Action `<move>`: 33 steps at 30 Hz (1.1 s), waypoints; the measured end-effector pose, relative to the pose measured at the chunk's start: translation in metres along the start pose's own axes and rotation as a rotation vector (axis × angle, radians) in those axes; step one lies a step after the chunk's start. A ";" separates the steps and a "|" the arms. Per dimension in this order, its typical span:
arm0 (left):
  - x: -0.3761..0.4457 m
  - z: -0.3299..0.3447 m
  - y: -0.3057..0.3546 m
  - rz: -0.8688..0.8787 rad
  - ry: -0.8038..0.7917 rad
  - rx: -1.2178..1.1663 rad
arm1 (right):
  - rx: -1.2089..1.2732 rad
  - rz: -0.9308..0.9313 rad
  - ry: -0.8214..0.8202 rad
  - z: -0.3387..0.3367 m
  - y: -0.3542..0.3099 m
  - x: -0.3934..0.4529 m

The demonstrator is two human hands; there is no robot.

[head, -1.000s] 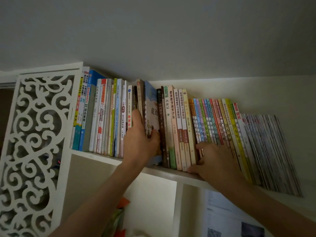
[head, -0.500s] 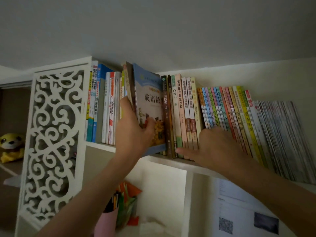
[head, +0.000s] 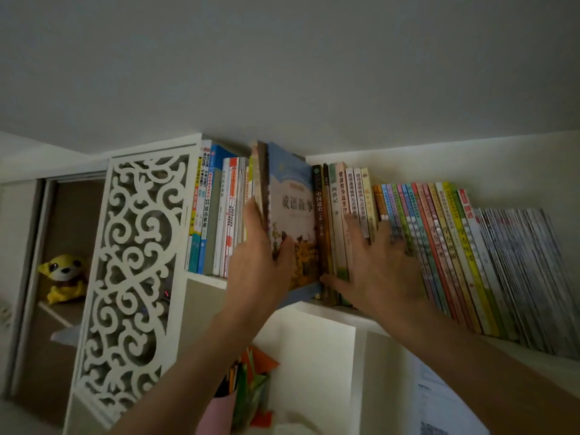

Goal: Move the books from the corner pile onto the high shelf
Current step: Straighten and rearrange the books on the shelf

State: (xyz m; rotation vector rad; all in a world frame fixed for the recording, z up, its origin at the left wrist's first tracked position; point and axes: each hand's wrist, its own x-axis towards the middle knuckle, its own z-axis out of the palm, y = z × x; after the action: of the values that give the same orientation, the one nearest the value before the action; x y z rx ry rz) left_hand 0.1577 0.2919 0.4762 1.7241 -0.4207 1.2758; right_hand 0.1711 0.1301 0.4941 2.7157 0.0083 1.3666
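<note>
A row of upright books fills the high shelf (head: 317,307) just under the ceiling. My left hand (head: 260,262) grips a small bundle of books, a blue-covered one (head: 293,202) outermost with thinner tan ones beside it, pulled partly out of the row and tilted forward. My right hand (head: 376,268) lies flat, fingers spread, against the spines of the brown and cream books (head: 337,215) to the right of the bundle. Thin colourful books (head: 439,240) and magazines (head: 518,271) lean rightwards further along. The corner pile is out of sight.
A white carved fretwork panel (head: 131,271) closes the shelf's left end. Behind it a yellow plush toy (head: 62,277) sits on a lower shelf. Below the shelf are a pink pen holder (head: 226,403) and a printed sheet (head: 439,400). The ceiling is close above the books.
My left hand has drawn the blue-covered bundle further out of the row, showing its cover. My right hand moved up from the shelf edge and spread flat on the spines. The view shifted left.
</note>
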 end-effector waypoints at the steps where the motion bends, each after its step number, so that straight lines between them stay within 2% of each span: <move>1: -0.001 -0.012 0.002 0.012 0.031 0.007 | -0.004 -0.006 0.001 0.000 0.000 -0.003; 4: 0.006 -0.050 0.001 0.035 0.127 -0.016 | -0.002 -0.030 -0.001 0.001 0.000 -0.011; 8: 0.018 -0.069 -0.010 0.029 0.125 -0.084 | 0.048 -0.006 -0.081 0.001 -0.007 -0.015; 12: 0.010 -0.055 -0.026 -0.032 0.080 -0.170 | 0.065 0.023 -0.079 0.004 -0.013 -0.006; 22: 0.020 -0.018 -0.024 0.023 0.005 -0.203 | -0.082 0.091 -0.126 0.011 -0.023 0.005; 26: 0.016 -0.018 -0.010 -0.003 0.019 -0.208 | -0.072 -0.022 -0.125 -0.007 -0.006 0.002; 30: 0.019 -0.029 0.004 -0.043 0.021 -0.314 | -0.022 -0.211 0.104 -0.053 0.046 0.027; 33: 0.019 -0.026 0.016 -0.077 -0.020 -0.399 | -0.070 -0.331 0.098 -0.069 0.073 0.064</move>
State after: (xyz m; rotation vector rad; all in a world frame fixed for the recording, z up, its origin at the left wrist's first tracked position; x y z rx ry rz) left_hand 0.1390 0.3097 0.5011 1.4024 -0.5726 1.0379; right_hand 0.1511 0.0667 0.5925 2.4478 0.3907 1.3673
